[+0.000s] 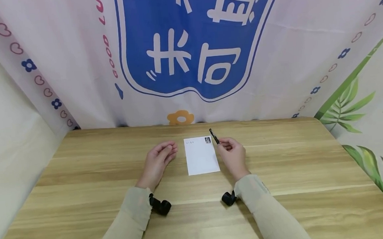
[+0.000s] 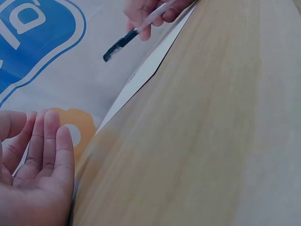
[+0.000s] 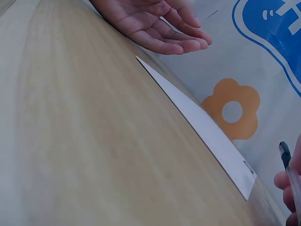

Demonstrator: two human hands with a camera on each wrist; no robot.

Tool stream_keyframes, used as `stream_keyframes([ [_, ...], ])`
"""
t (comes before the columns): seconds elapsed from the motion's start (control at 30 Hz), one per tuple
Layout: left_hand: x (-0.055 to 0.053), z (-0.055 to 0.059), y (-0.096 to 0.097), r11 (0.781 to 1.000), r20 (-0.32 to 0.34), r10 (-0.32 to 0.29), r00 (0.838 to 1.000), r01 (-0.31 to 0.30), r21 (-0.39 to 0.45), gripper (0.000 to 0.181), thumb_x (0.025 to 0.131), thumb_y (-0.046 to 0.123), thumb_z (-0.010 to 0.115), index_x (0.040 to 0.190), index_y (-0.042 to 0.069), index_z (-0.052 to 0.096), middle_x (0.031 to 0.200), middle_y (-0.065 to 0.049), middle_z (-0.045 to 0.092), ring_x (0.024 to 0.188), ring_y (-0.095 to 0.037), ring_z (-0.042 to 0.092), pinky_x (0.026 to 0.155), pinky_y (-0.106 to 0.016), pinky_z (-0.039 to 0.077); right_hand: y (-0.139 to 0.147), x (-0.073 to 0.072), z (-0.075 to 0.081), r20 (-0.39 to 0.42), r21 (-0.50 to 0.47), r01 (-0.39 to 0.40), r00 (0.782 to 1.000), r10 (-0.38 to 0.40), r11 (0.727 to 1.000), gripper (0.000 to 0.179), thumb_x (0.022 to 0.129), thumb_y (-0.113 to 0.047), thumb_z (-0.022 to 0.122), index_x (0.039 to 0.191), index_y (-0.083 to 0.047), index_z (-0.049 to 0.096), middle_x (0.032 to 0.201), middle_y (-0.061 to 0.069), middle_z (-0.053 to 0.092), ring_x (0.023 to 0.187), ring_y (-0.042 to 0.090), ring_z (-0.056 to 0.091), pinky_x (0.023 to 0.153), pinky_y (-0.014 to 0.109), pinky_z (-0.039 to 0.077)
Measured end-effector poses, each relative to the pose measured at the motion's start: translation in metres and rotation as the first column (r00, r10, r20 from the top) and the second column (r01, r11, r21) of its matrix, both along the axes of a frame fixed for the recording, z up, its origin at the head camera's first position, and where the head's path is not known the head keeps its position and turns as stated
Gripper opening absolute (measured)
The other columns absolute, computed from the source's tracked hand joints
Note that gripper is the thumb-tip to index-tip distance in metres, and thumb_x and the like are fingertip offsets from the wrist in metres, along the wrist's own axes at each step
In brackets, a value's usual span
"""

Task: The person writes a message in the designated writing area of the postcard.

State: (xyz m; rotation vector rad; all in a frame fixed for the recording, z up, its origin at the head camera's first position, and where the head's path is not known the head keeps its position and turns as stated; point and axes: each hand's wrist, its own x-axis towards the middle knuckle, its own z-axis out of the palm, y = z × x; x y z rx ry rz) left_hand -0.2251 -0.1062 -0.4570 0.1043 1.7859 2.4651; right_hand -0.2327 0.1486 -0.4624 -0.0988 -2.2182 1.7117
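A small white card or envelope (image 1: 201, 159) lies on the wooden table, with a dark stamp-like square (image 1: 207, 140) at its upper right corner and faint small marks at its upper left. To its right, my right hand (image 1: 233, 155) grips a pen (image 1: 214, 135) with a clear barrel and a black cap (image 2: 119, 45), the capped end pointing away from me. My left hand (image 1: 159, 159) rests on its side left of the card, fingers (image 2: 49, 141) loosely bent and holding nothing, a small gap between fingertips and paper.
Behind the table's far edge hangs a pale cloth with a blue printed badge (image 1: 189, 83) and an orange flower (image 1: 180, 117). Both wrists carry small black cameras (image 1: 161, 206). A leaf-patterned cloth (image 1: 374, 162) hangs at the right.
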Motion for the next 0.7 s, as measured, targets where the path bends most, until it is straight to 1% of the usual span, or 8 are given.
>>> stream_keyframes([
  [0.17,-0.003,0.001,0.000,1.000,-0.007,-0.007,1.000,0.007,-0.002,0.035,0.108,0.006,0.046,0.137,-0.015,0.048,0.136,-0.031,0.051,0.122,-0.033,0.059,0.103,-0.032,0.050,0.003,0.000,0.003,0.018,0.022,0.021,1.000,-0.022,1.000,0.018,0.087,-0.003,0.066,0.101,-0.001,0.078,0.086,0.011,0.071,0.074,0.018,0.061,0.056,0.019,0.050],
  [0.3,-0.005,0.002,-0.001,1.000,-0.008,-0.010,1.000,0.010,-0.011,0.035,0.108,0.006,0.045,0.137,-0.014,0.048,0.137,-0.031,0.050,0.122,-0.031,0.059,0.104,-0.032,0.050,0.006,-0.002,0.004,0.016,0.078,0.039,0.999,-0.040,0.996,0.019,0.088,-0.002,0.066,0.102,0.001,0.077,0.088,0.014,0.072,0.076,0.019,0.062,0.059,0.018,0.050],
  [0.43,-0.008,0.001,-0.002,1.000,0.000,0.001,1.000,-0.001,-0.013,0.035,0.108,0.005,0.045,0.137,-0.014,0.048,0.137,-0.031,0.051,0.124,-0.033,0.058,0.104,-0.032,0.049,0.008,-0.006,0.001,0.012,0.152,0.053,0.998,-0.055,0.987,0.017,0.088,0.000,0.067,0.102,0.001,0.078,0.089,0.015,0.074,0.075,0.020,0.064,0.060,0.017,0.049],
  [0.57,-0.006,-0.002,-0.003,1.000,0.030,0.009,1.000,-0.008,-0.026,0.035,0.108,0.005,0.045,0.138,-0.014,0.048,0.137,-0.030,0.051,0.125,-0.033,0.057,0.105,-0.032,0.049,0.009,-0.004,-0.005,0.038,0.200,0.044,0.998,-0.053,0.979,0.016,0.088,0.000,0.068,0.101,0.001,0.079,0.086,0.014,0.073,0.073,0.020,0.063,0.058,0.019,0.048],
  [0.7,0.000,-0.005,-0.002,0.999,0.059,-0.012,0.998,0.015,-0.046,0.034,0.108,0.005,0.045,0.137,-0.013,0.049,0.138,-0.029,0.051,0.125,-0.032,0.057,0.105,-0.032,0.049,0.012,0.001,-0.010,0.062,0.235,0.035,0.997,-0.050,0.971,0.016,0.088,0.001,0.068,0.100,0.001,0.079,0.085,0.012,0.073,0.072,0.019,0.061,0.057,0.020,0.048],
])
